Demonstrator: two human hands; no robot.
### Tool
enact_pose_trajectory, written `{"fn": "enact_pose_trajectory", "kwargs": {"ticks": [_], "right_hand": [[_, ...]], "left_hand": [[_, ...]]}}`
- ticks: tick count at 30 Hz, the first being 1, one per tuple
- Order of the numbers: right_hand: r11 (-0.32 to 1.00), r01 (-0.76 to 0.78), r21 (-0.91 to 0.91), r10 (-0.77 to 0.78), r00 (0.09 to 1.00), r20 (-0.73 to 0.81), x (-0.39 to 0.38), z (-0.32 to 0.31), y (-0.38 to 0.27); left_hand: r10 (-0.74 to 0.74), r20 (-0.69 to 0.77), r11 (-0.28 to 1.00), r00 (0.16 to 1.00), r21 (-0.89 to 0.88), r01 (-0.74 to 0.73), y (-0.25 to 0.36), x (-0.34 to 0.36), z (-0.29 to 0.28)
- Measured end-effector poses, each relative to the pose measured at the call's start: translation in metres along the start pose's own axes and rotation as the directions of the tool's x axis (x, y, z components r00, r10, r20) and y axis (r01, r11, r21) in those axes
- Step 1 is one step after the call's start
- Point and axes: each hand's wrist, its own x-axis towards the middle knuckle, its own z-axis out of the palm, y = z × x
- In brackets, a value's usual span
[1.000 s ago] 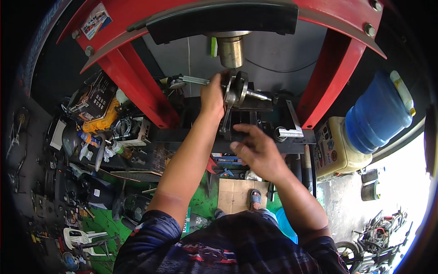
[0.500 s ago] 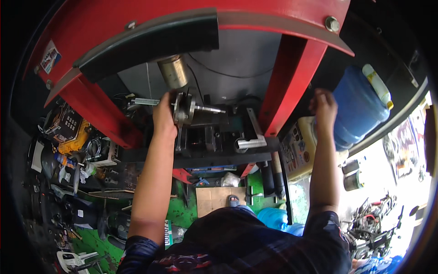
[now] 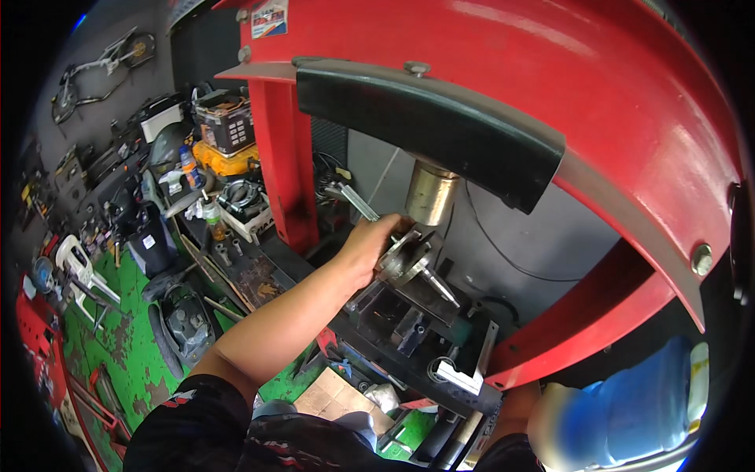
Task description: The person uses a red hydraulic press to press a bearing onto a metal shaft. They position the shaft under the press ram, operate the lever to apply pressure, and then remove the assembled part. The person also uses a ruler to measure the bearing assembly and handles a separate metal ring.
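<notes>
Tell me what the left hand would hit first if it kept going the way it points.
The left hand already grips the metal crank part under the press ram. Pushed further, it would probably meet the grey back wall, though depth is unclear.

Steel crankshaft (image 3: pixel 410 263), round webs and tilted shaft, under the press ram (image 3: pixel 431 197), above steel blocks (image 3: pixel 393 315).

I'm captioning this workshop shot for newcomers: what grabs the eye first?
The big red press frame arching across the top, with its steel ram pointing down at centre. Just under it, the left hand steadies a metal crankshaft on the press bed.
</notes>
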Motion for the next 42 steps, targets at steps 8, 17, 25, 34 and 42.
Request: {"fn": "enact_pose_trajectory", "kwargs": {"ticks": [8, 17, 25, 34, 42], "right_hand": [[0.999, -0.025, 0.047, 0.024, 1.000, 0.016, 0.019, 0.017, -0.012], [0.998, -0.018, 0.064, 0.016, 0.999, 0.034, 0.022, 0.029, -0.013], [0.996, -0.009, 0.085, 0.005, 0.999, 0.044, 0.025, 0.036, -0.020], [0.993, -0.004, 0.118, -0.003, 0.998, 0.059, 0.025, 0.047, -0.022], [0.982, 0.005, 0.189, -0.017, 0.998, 0.061, 0.017, 0.054, -0.024]], "left_hand": [[-0.018, 0.044, 0.997, 0.999, 0.082, 0.014, -0.002, 0.006, -0.008], [-0.024, 0.050, 0.998, 0.998, 0.051, 0.021, -0.002, 0.007, -0.011], [-0.044, 0.036, 0.998, 0.998, 0.043, 0.042, 0.006, -0.005, 0.001], [-0.053, 0.021, 0.997, 0.998, 0.054, 0.051, 0.003, 0.001, -0.002], [-0.023, 0.013, 0.997, 1.000, 0.070, 0.022, 0.002, 0.001, -0.005]]}}
